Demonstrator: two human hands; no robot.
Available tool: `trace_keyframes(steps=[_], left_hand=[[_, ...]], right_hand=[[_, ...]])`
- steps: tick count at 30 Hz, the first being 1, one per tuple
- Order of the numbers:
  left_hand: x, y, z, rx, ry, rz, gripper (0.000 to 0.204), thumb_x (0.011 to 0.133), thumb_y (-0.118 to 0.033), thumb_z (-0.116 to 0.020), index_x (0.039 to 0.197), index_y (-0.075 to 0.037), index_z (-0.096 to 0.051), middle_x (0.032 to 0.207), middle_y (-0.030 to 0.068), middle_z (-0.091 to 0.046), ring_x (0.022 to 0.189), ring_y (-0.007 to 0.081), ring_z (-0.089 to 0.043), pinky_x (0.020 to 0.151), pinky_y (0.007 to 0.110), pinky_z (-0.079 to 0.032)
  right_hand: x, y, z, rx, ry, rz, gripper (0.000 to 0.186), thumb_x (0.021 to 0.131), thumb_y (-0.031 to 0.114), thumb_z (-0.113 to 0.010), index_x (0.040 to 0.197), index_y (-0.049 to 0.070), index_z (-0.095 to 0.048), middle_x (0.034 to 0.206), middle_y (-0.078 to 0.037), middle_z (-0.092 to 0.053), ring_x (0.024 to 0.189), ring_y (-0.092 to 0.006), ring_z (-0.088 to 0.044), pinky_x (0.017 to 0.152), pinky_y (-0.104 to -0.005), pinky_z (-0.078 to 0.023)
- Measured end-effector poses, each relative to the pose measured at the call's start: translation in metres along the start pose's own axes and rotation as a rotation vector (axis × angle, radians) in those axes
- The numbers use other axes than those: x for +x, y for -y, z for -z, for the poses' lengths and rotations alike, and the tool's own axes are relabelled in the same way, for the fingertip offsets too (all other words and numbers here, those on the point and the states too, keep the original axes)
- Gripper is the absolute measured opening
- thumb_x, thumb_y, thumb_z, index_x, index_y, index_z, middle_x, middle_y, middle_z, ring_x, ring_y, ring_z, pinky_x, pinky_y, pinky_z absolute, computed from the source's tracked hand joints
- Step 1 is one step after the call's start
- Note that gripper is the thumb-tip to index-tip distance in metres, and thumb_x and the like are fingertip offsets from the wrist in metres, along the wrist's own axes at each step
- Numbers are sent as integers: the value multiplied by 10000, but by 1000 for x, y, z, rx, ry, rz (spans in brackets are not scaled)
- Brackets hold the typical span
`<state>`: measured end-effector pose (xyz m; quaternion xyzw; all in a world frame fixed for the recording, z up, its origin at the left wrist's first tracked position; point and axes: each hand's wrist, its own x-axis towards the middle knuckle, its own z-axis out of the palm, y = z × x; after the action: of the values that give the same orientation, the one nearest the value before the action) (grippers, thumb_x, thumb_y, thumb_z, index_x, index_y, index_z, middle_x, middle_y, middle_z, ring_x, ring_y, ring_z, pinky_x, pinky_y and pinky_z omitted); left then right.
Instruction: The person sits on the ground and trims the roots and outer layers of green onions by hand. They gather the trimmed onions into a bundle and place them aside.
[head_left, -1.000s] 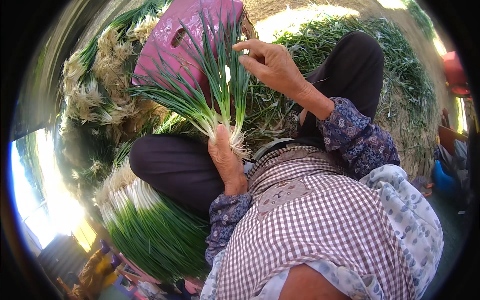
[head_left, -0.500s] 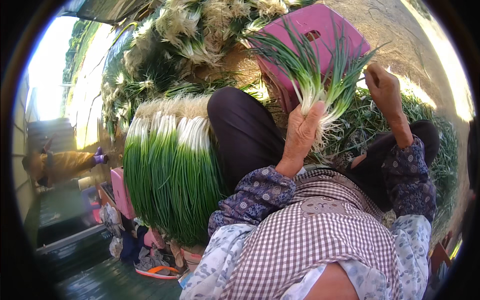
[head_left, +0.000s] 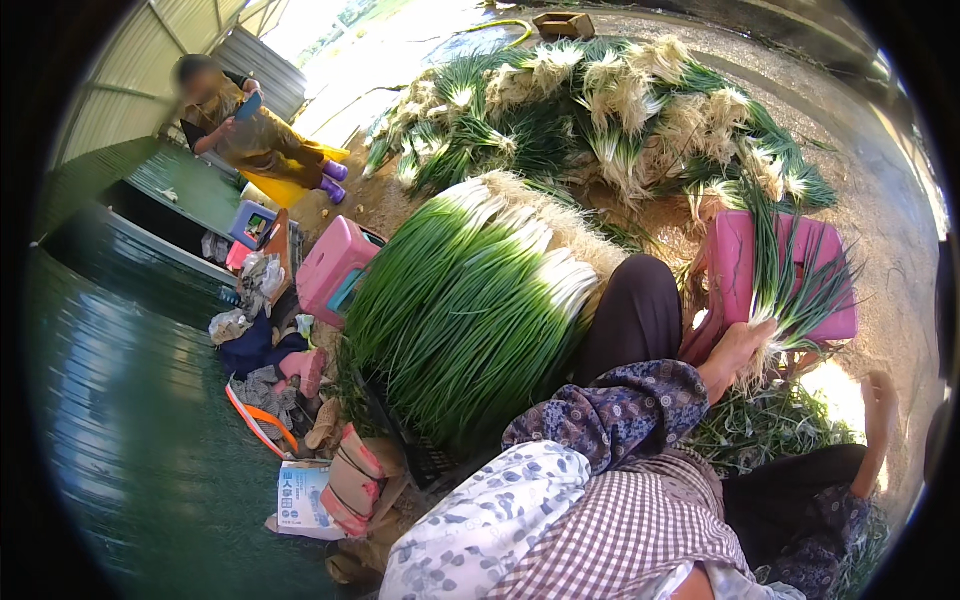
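Observation:
My left hand (head_left: 738, 352) is closed round the white root ends of a loose bunch of spring onions (head_left: 768, 290). Their green leaves fan upward in front of a pink plastic stool (head_left: 733, 255). Apart from the bunch, at the right edge, is my raised right hand (head_left: 880, 408). It is seen side-on, and its finger closure is unclear. Left of my knee lies a neat stack of spring onions (head_left: 470, 310), white ends and roots toward the far right, in a black crate (head_left: 425, 465).
Unsorted spring onions (head_left: 610, 130) lie heaped at the back. Leafy trimmings (head_left: 770, 425) cover the ground below my hands. A second pink stool (head_left: 335, 265), an orange-edged sandal (head_left: 265, 415) and a cardboard box (head_left: 305, 497) sit left of the crate. Another person (head_left: 250, 130) stands far left.
The view has swung left, bringing more of the stack, the heap and the other person into sight. My left hand keeps its hold on the spring onions. My right hand appears farther from the bunch.

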<state>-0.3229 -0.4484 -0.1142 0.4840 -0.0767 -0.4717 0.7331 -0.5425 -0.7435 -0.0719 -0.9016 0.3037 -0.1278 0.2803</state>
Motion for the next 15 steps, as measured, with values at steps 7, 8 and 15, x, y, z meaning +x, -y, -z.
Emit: trace_keyframes(steps=[7, 8, 15], left_hand=[[-40, -15, 26, 552, -31, -288, 564, 830, -443, -684, 1133, 18, -565, 970, 87, -616, 896, 166, -593, 791, 308, -476], [-44, -25, 27, 736, -97, -441, 541, 834, -418, -684, 1134, 19, -573, 1025, 105, -615, 951, 183, -588, 832, 318, -464], [-138, -200, 78, 890, -373, -688, 214, 882, -216, -650, 893, -15, -723, 912, 142, -700, 1033, 214, -620, 964, 343, -438]], right_hand=[[38, 9, -23, -21, -283, 240, 249, 862, 85, -617, 1092, -3, -586, 1038, -126, -607, 1013, -236, -566, 895, -331, -422], [37, 25, -20, -51, -395, 317, 266, 855, 82, -624, 1103, -4, -579, 1058, -129, -601, 1047, -245, -557, 924, -330, -407], [70, 12, -28, 250, -221, 68, 350, 873, 43, -591, 1221, 31, -556, 1125, -105, -609, 962, -179, -589, 865, -299, -459]])
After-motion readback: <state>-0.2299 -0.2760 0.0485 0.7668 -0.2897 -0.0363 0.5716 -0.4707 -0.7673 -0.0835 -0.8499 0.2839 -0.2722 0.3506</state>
